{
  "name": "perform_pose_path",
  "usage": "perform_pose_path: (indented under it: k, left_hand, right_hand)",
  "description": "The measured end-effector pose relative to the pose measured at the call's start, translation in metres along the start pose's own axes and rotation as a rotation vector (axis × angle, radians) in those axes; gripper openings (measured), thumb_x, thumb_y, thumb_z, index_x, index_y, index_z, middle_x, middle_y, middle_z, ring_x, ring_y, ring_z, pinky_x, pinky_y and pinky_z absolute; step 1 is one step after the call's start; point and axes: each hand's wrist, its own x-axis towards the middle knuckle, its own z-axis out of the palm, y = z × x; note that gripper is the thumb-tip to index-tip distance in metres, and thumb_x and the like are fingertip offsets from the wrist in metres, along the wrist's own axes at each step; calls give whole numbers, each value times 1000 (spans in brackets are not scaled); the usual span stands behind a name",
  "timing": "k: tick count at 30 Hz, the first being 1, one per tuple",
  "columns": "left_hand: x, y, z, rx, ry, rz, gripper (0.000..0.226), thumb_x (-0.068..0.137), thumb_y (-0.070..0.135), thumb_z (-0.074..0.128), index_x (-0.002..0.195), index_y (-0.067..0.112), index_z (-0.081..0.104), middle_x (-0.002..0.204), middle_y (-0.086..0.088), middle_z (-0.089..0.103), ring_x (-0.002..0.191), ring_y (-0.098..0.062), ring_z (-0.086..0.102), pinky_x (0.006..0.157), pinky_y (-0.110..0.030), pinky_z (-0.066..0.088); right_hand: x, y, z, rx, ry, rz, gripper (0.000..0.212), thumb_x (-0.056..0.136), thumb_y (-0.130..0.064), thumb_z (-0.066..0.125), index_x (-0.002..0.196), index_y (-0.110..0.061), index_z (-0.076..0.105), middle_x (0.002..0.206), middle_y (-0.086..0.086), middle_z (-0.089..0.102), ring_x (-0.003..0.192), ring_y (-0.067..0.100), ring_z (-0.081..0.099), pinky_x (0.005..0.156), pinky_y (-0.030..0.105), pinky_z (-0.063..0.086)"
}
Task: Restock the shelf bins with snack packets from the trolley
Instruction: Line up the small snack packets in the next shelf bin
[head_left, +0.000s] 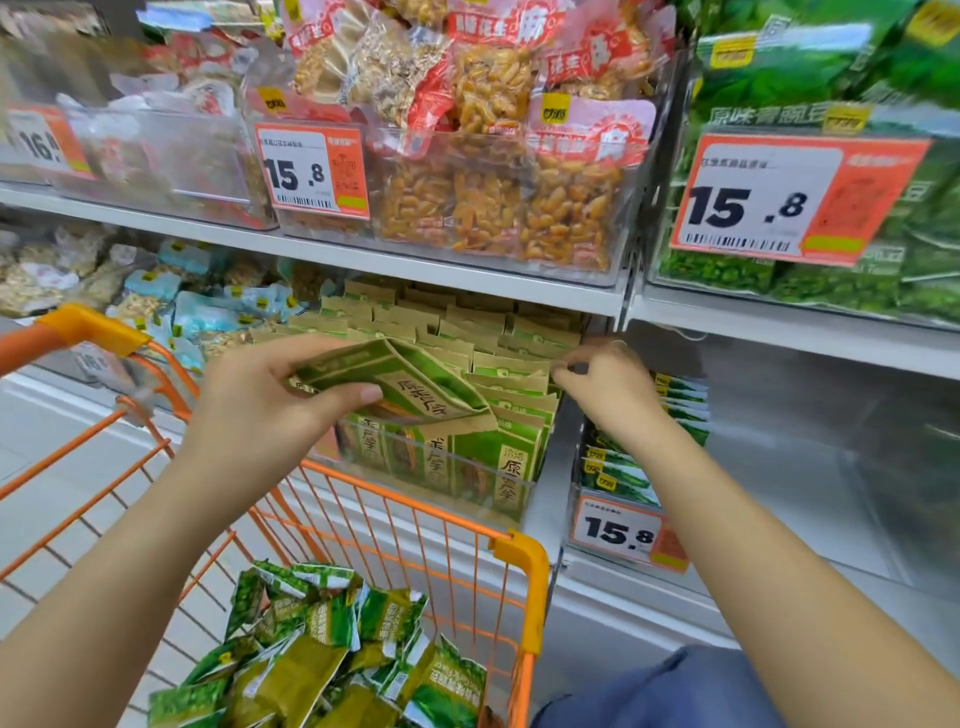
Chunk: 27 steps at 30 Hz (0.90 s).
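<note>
While left hand (270, 400) grips green packet (415, 384), right hand (605, 382) pinches packets in bin (514, 488), trolley (524, 571) below.

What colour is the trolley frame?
Orange, with yellow-orange plastic corners; the trolley frame shows in the head view.

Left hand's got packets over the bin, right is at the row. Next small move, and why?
Probably slide the packets in the left hand down into the clear bin. They're already tilted over its front, and the right hand fingers touch the standing row, seemingly holding a gap.
</note>
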Motion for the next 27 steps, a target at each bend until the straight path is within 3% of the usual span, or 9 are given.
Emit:
perform_pose_path:
  k: [7,10,13,15,17,19,22,25,27]
  left_hand:
    - [4,-1,0,27,-21,4,34,71,11,78,89,39,69,93,27,69,87,1,67,80,-25,54]
    - [4,2,2,50,-71,33,36,72,9,79,88,40,69,89,22,70,74,-13,69,70,-26,56]
    - [5,4,7,83,-107,42,39,72,10,80,83,46,67,87,21,69,69,-19,67,64,-30,54]
    - [7,5,11,123,-123,58,38,73,12,80,82,45,65,88,29,67,76,-6,67,70,-24,53]
    - [9,6,15,159,-128,65,41,72,13,80,82,48,63,82,37,64,85,5,63,73,-14,50]
    - [12,6,20,180,-147,63,38,73,14,81,84,46,63,76,35,63,84,10,61,72,-8,48]
    - [18,5,29,208,-130,85,28,74,13,80,91,34,71,79,27,63,72,5,61,72,-13,50]
    - [22,6,38,271,-96,185,19,75,18,78,94,20,77,82,20,64,81,-3,62,76,-22,51]
    - [21,4,41,303,-67,259,21,74,23,72,94,16,77,84,16,65,85,-4,61,75,-15,48]
  right_hand:
    - [-2,-7,9,150,285,77,20,93,-38,55,99,-28,71,113,0,66,97,22,61,65,25,37]
    - [-6,-6,5,238,215,35,20,93,-33,57,99,-23,73,112,-2,68,98,18,60,66,24,36]
    - [-14,-6,0,446,188,34,23,96,-22,51,108,-20,70,117,-1,65,107,17,57,74,23,37]
    - [-26,-6,-1,443,281,-13,25,97,-24,49,114,-18,66,115,1,62,110,17,53,78,24,36]
    - [-43,-7,-3,424,324,-122,26,96,-35,50,112,-20,65,107,-5,61,108,14,53,80,27,38]
    - [-58,-10,-5,365,171,-240,40,90,-54,50,117,-27,62,113,-9,61,111,11,53,91,34,43]
    - [-66,-9,-2,100,-31,-308,70,79,-67,56,139,-33,41,133,-8,51,125,14,41,106,40,33]
    - [-68,-2,0,91,-8,-307,80,77,-56,67,143,-31,30,136,-7,48,129,15,37,112,43,27]
    - [-73,5,6,148,62,-342,78,77,-53,69,142,-30,34,140,-7,43,133,13,34,112,43,28]
